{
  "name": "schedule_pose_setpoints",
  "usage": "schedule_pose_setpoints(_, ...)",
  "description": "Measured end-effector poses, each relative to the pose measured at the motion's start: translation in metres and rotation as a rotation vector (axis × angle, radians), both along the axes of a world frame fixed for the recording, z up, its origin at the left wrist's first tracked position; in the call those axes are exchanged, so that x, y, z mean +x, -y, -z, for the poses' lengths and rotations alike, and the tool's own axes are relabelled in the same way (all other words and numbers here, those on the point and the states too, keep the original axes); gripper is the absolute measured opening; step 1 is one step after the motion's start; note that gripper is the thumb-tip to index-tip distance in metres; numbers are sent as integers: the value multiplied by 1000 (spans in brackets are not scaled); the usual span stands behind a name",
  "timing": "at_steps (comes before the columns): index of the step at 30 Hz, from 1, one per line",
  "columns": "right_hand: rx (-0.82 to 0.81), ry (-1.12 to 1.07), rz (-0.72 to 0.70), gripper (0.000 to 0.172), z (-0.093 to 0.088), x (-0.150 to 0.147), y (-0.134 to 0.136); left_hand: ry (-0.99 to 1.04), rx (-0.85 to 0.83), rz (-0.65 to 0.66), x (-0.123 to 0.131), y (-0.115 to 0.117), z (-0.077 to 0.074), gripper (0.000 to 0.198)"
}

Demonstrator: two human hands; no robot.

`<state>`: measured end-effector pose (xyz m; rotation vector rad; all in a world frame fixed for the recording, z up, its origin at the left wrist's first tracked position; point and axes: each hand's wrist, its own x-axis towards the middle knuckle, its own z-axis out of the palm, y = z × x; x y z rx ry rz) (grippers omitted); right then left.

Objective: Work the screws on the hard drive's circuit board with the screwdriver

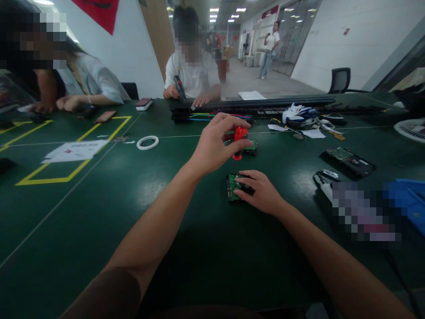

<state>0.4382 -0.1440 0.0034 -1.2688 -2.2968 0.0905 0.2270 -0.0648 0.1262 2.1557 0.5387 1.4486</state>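
Observation:
My left hand (217,144) pinches the red and black handle of a screwdriver (238,156), which stands upright with its shaft pointing down. The tip of the shaft meets the far edge of a small hard drive (231,188), whose green circuit board faces up. From the right, my right hand (260,190) grips this drive, with the fingers resting over its board and partly covering it. Just behind the screwdriver lies a second hard drive (251,147), half hidden by my left hand.
A larger hard drive (348,161) lies to the right, near a blurred-out device and a blue object (410,201). White gloves (299,114), papers and cables lie farther back. A tape roll (148,142) sits left. Across the table (116,230), a person holds a power tool (179,87).

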Motion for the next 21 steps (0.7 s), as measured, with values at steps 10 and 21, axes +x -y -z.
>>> schedule_pose_setpoints(10, -14, -1, 0, 37, -1, 1, 1, -158, 152, -47, -9, -3, -5, 36)
schedule_pose_setpoints(21, -28, -7, -7, 37, -3, 1, 0, 20, -22, -22, 10, -1, 12, 44)
